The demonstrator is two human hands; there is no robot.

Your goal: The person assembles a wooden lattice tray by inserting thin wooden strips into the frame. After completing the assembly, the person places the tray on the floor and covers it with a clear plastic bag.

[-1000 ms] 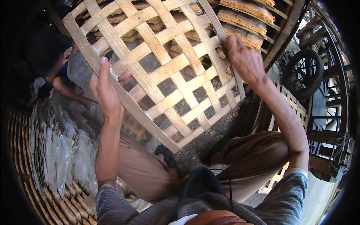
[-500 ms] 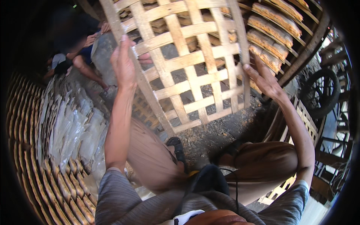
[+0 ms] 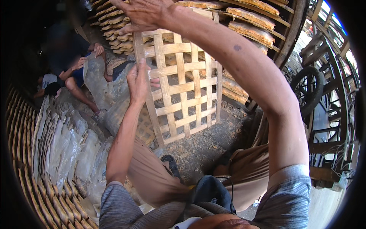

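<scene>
A framed rack of woven bamboo strips [image 3: 164, 71] stands tilted in front of me, its flat lattice facing me. My left hand [image 3: 138, 84] is closed around the rack's left rail, thumb on the near side and fingertips showing through the gap behind. Across the rack's upper part reaches my right arm. My right hand [image 3: 146, 16] is at the top left corner of the rack, fingers stretched and apart; whether it touches the rail there I cannot tell.
Shelves of orange-brown slabs [image 3: 251, 32] rise behind the rack. Crinkled plastic sheets [image 3: 65, 141] are stacked at left beside rows of thin racks [image 3: 49, 191]. Another person [image 3: 70, 57] sits far left, holding a grey sheet [image 3: 95, 74]. A wheel [image 3: 308, 91] stands at right.
My right hand has left the rack's right rail and swung up and left to its top left corner. The rack has shifted slightly left and turned more upright, still in my left hand.
</scene>
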